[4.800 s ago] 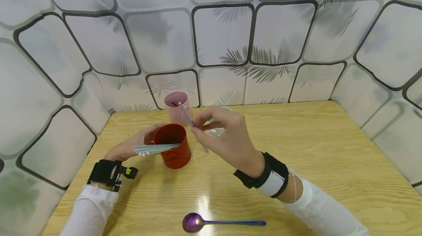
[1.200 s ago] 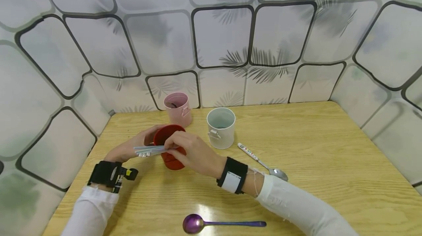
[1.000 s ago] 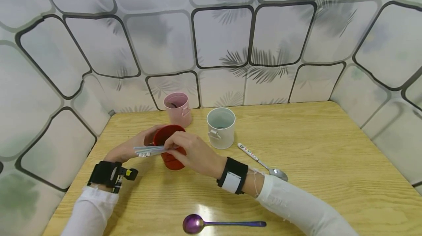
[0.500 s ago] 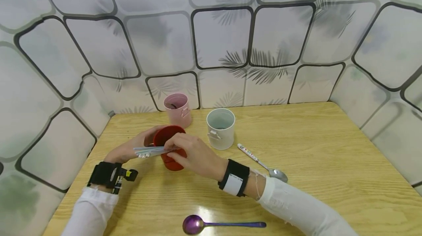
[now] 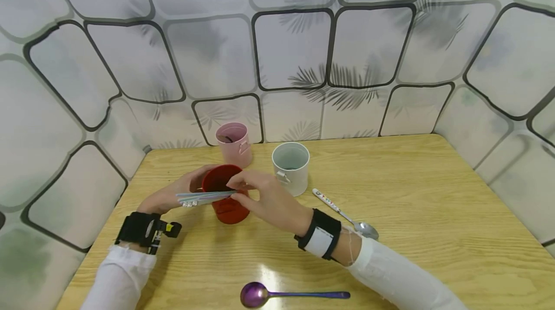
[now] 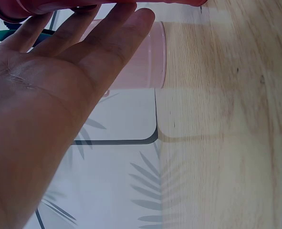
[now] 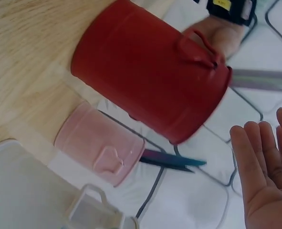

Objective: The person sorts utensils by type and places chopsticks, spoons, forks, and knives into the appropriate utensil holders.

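The red bucket [image 5: 230,210] stands on the table, with several thin pale sticks [image 5: 191,198] leaning out over its left rim. Their outer ends look clear and gem-like. Behind the bucket's left side, my left hand [image 5: 173,192] touches it; in the left wrist view the fingers [image 6: 109,45] reach up straight against its red wall. My right hand [image 5: 270,199] hovers at the bucket's right rim, fingertips near the sticks in the head view. The right wrist view shows its fingers [image 7: 248,157] extended, holding nothing, apart from the red bucket [image 7: 145,71].
A pink bucket [image 5: 236,151] with dark-handled utensils [image 7: 172,160] inside stands behind the red one. Right of it is a white bucket [image 5: 295,175]. A spoon with a patterned white handle [image 5: 327,199] lies beside that. A purple spoon [image 5: 256,294] lies at the table's front.
Earlier my right hand pinched a lavender stick in the air, then brought it to the red bucket. It has now let go and drawn slightly right. My left hand stays in place.
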`<state>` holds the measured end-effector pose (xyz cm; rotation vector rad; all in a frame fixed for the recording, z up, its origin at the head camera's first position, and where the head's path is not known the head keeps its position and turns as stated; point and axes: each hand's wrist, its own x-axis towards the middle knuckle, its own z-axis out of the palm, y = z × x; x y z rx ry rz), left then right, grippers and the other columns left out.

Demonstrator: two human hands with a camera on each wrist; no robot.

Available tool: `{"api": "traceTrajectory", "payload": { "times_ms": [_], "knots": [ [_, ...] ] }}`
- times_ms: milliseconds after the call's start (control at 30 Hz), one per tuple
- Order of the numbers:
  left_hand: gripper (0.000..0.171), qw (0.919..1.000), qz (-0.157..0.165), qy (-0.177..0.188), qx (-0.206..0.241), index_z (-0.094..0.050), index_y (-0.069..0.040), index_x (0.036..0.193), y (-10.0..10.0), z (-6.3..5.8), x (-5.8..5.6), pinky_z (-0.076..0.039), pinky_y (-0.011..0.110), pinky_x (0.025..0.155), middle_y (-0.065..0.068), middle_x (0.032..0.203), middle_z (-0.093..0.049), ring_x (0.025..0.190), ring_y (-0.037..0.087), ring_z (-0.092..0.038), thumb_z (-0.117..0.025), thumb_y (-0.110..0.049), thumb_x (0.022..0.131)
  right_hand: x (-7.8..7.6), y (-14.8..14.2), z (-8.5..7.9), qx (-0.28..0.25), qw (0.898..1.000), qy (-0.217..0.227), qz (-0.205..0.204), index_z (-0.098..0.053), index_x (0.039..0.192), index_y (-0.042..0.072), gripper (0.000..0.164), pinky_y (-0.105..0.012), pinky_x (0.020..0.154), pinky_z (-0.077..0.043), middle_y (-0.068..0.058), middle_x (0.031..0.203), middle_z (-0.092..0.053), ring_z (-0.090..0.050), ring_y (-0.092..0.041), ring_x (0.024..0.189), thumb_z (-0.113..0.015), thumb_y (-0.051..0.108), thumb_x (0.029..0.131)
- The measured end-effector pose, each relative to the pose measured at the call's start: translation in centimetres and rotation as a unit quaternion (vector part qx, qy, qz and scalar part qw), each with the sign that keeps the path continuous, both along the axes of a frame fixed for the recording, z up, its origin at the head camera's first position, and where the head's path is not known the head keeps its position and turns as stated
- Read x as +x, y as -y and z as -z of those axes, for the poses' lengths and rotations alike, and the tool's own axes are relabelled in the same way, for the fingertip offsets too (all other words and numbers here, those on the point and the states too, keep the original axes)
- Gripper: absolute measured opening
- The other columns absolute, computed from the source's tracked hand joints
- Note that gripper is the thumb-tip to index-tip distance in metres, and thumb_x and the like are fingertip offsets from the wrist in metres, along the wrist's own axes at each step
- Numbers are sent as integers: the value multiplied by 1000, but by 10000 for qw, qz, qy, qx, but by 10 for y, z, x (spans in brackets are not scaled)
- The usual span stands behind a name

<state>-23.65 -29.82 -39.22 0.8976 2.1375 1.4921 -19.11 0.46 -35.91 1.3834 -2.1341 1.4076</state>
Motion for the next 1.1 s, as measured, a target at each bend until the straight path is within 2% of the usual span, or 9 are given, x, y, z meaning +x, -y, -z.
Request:
{"api": "traceTrajectory", "payload": {
  "times_ms": [133, 300, 633, 900, 1100],
  "knots": [
    [83, 9999, 95, -4, 51, -33, -9, 159, 1, 1, -1, -46, 35, 108, 14, 154, -48, 137, 21, -49, -75, -12, 88, -2, -13, -8, -357, 9988, 126, 298, -69, 113, 3, 25, -30, 89, -58, -9, 110, -72, -69, -16, 104, -77, -2, 90],
    [82, 9998, 166, -43, 122, -34, -10, 159, 1, 1, -2, -45, 35, 109, 14, 155, -48, 139, 22, -48, -75, -11, 88, -8, -33, -16, -781, 9950, 271, 554, -71, 111, 3, 24, -29, 87, -59, -5, 108, -72, -70, -15, 100, -78, -3, 89],
    [81, 9996, 185, -41, 197, -34, -8, 159, 0, 1, -1, -46, 35, 108, 15, 155, -48, 139, 22, -48, -73, -7, 88, -21, -74, -25, -1131, 9848, 484, 1225, -73, 108, 6, 20, -32, 81, -61, -5, 104, -74, -70, -19, 98, -79, 0, 89],
    [81, 9996, 203, -78, 187, -34, -8, 159, 1, 3, -1, -45, 35, 108, 16, 155, -47, 139, 22, -48, -73, -5, 89, -37, -105, -33, -1165, 9762, 756, 1667, -73, 111, 4, 22, -32, 83, -60, -8, 105, -73, -70, -22, 100, -77, -1, 91],
    [81, 9997, 188, -77, 145, -33, -8, 159, 0, -1, 0, -45, 35, 108, 16, 156, -47, 140, 21, -48, -73, -5, 89, -51, -121, -30, -932, 9708, 1095, 1918, -72, 114, 3, 23, -31, 86, -60, -11, 110, -72, -69, -23, 105, -77, 2, 92]
  ]
}}
